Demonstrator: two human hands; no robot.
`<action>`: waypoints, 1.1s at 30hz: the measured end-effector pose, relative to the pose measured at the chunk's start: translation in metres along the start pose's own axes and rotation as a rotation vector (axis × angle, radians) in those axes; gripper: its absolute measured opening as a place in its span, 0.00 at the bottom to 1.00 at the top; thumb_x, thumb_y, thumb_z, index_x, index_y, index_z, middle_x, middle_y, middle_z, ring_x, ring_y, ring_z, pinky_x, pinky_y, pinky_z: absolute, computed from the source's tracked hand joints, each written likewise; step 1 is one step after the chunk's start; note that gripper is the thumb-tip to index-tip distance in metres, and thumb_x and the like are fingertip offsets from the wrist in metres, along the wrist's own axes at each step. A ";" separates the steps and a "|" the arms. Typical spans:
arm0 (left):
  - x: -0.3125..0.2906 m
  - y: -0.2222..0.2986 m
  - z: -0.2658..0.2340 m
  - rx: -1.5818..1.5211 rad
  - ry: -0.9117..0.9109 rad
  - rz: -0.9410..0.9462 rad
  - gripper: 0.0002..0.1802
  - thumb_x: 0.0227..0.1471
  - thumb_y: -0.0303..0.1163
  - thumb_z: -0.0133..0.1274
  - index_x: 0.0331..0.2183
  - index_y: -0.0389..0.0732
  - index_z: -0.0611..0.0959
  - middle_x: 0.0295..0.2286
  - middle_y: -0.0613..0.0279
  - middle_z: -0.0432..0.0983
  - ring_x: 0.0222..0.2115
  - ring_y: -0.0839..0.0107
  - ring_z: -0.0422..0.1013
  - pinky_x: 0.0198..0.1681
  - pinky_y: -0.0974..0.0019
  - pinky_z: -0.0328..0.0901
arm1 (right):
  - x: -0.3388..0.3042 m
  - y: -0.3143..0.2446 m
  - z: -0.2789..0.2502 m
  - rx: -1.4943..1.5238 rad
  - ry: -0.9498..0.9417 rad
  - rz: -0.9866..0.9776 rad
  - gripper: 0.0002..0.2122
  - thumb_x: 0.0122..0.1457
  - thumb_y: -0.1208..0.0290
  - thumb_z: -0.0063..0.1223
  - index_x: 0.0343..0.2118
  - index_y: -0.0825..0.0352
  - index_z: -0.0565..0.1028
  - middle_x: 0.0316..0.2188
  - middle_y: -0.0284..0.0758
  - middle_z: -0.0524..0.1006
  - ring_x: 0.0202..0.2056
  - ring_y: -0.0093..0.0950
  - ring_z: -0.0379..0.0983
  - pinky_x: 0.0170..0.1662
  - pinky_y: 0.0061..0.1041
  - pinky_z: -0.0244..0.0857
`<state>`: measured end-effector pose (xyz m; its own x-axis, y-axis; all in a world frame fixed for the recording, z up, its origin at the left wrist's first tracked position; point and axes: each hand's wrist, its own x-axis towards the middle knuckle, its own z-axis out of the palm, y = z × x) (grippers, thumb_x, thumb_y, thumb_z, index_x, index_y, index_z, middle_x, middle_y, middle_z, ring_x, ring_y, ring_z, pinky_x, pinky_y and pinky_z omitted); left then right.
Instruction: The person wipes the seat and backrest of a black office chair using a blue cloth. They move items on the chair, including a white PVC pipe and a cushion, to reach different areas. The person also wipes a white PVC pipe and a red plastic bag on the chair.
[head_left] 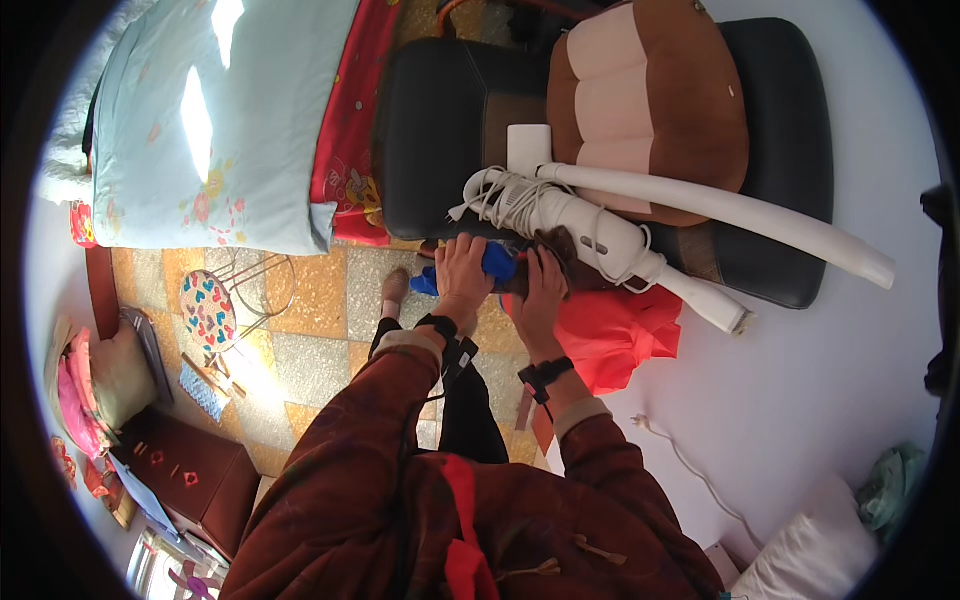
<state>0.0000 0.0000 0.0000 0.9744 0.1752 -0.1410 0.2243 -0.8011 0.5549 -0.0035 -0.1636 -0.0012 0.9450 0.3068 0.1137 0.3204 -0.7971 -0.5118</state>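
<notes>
At the near edge of a black chair (430, 130), my left hand (462, 278) is closed around a bright blue cloth (497, 262), part of which sticks out on its left side. Close beside it, my right hand (542, 290) has its fingers bent over a dark brown item (558, 250) whose kind is unclear. Where the two hands meet, their fingers partly hide both things. Just below and right of my right hand hangs a red bag or cloth (610, 330). Lying across the chair is a white stick vacuum cleaner (590, 232), its cord wound around the body.
A white tube (740, 205) and a brown-and-cream cushion (690, 110) rest on the chair. To the left stand a bed with a pale blue cover (260, 120) and a small round stool (208, 312). A loose white cord (690, 465) lies at lower right.
</notes>
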 end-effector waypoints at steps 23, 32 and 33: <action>-0.049 -0.009 0.042 -0.441 0.345 -0.466 0.38 0.43 0.20 0.52 0.59 0.48 0.70 0.61 0.43 0.55 0.64 0.41 0.51 0.62 0.40 0.50 | 0.056 -0.011 0.017 -0.174 -0.159 0.048 0.24 0.49 0.64 0.64 0.50 0.64 0.72 0.44 0.40 0.74 0.45 0.44 0.72 0.47 0.43 0.65; -0.045 -0.021 0.009 -0.309 0.123 -0.401 0.40 0.40 0.20 0.60 0.57 0.55 0.73 0.61 0.57 0.60 0.64 0.53 0.55 0.62 0.48 0.46 | 0.058 -0.016 0.014 -0.161 -0.120 -0.003 0.20 0.52 0.67 0.57 0.49 0.64 0.72 0.41 0.41 0.75 0.43 0.47 0.72 0.45 0.43 0.65; -0.046 -0.033 0.016 -0.331 0.115 -0.423 0.40 0.40 0.20 0.60 0.56 0.55 0.73 0.60 0.57 0.61 0.64 0.53 0.56 0.62 0.49 0.47 | 0.058 -0.016 0.014 -0.156 -0.102 -0.012 0.19 0.53 0.68 0.56 0.48 0.64 0.73 0.40 0.41 0.75 0.42 0.48 0.72 0.45 0.44 0.65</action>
<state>-0.0527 0.0091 -0.0255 0.7893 0.5196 -0.3272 0.5718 -0.4277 0.7000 0.0453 -0.1261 0.0020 0.9320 0.3614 0.0280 0.3453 -0.8616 -0.3721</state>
